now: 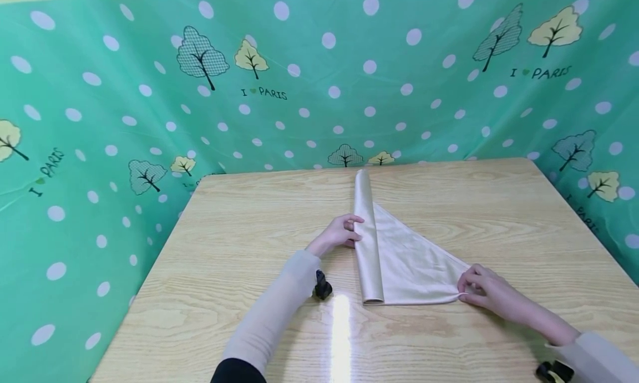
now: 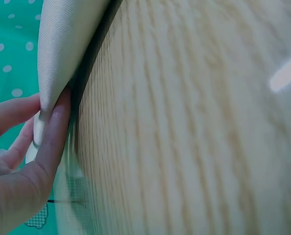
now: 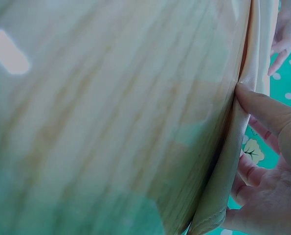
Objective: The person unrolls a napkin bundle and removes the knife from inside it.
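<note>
A cream, slightly shiny cloth lies on the table, its left part gathered into a long flattened roll and the rest spread to the right as a wrinkled triangle. My left hand pinches the roll's left side about midway along. In the left wrist view, thumb and fingers of that hand close on the cloth edge. At the right-hand corner, my right hand pinches the fabric. The right wrist view shows its thumb against the cloth's near edge, with other fingers partly hidden behind.
The wood-grain table carries a bright light reflection near its front. A green dotted curtain with printed trees hangs behind and at both sides. Small black devices sit at the wrists.
</note>
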